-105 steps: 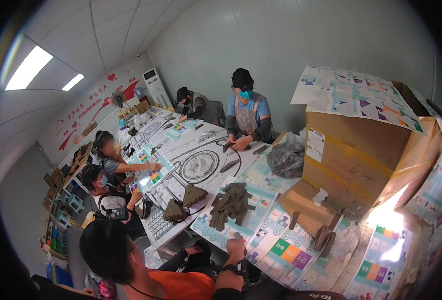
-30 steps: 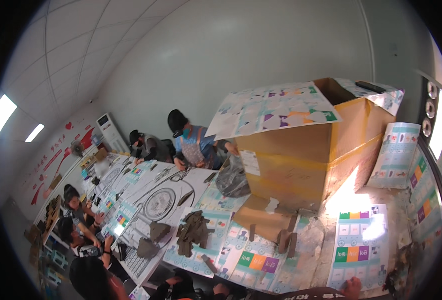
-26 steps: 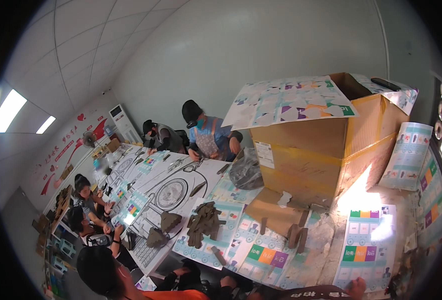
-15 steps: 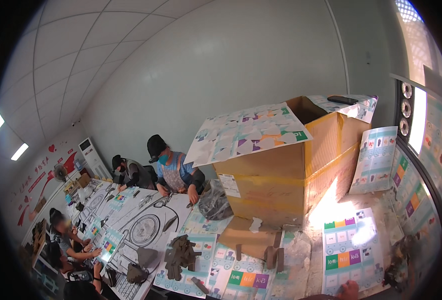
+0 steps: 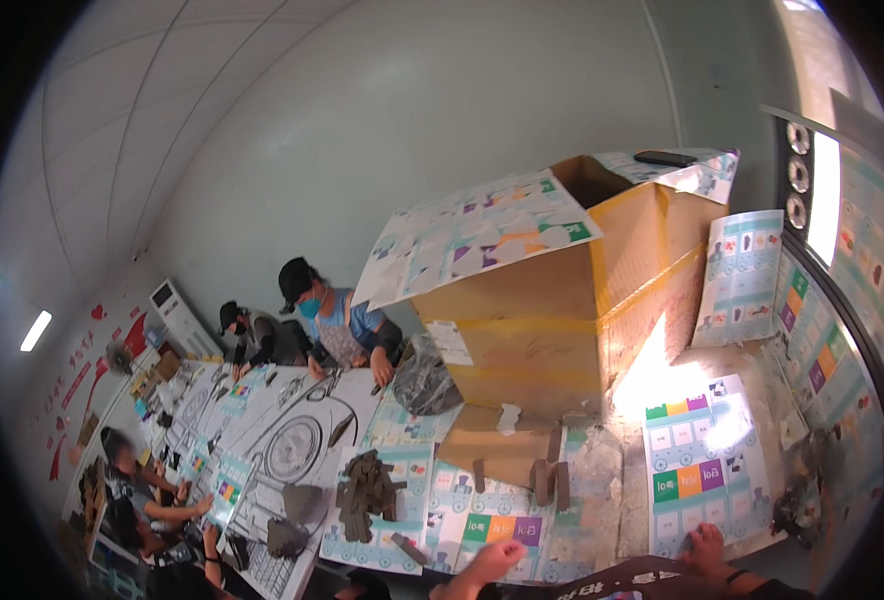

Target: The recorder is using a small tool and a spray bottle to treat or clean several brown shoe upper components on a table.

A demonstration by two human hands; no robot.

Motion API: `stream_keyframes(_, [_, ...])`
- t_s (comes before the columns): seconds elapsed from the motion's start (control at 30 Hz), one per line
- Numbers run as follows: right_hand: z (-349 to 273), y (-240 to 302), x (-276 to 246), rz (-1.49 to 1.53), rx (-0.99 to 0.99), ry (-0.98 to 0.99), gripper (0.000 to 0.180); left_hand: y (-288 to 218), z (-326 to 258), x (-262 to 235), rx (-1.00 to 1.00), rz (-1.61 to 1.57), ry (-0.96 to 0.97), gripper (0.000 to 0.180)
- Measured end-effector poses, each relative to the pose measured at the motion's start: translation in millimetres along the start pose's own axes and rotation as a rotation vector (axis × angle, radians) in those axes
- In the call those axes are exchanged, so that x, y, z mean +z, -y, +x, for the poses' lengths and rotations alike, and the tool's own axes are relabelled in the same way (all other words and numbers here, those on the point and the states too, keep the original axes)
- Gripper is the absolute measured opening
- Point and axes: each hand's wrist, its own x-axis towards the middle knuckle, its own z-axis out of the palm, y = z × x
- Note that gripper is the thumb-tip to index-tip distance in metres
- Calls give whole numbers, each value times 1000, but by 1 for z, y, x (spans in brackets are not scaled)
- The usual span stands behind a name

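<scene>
My left hand is over the printed sheets at the lower middle, its fingers drawn together. Whatever is between them, if anything, is too small to make out. To its left lie a single dark strip and a pile of dark grey-brown strips. On the right, my right hand rests on the lower part of a colourful printed sheet, fingers spread a little and bent, with nothing seen in them. Several similar dark pieces lie by a cardboard flap.
A large taped cardboard box stands at the back, with a printed sheet over its flap and a black phone-like object on top. A dark plastic bag sits beside it. Co-workers work along the table's left.
My left hand has come into view at the lower middle. My right hand shows more fully on the sheet. The whole view has shifted slightly, and my dark shirt now shows at the bottom.
</scene>
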Motion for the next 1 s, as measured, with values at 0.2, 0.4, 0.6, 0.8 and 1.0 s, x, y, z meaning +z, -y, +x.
stream_keyframes(0.2, [-18,-12,-12,60,4,85,45,-193,51,-114,303,-90,-394,21])
stream_keyframes(0.4, [-60,-35,-10,312,138,375,34,-279,95,-100,393,-375,-439,22])
stream_keyframes(0.6, [-55,-64,-79,567,227,387,30,-237,133,25,0,-813,-395,17])
stream_keyframes(0.8, [100,-7,-217,567,-23,311,28,-224,158,124,-236,-1105,-398,18])
stream_keyframes(1.0, [134,54,-259,652,-506,516,35,-236,146,199,-321,-1311,-468,23])
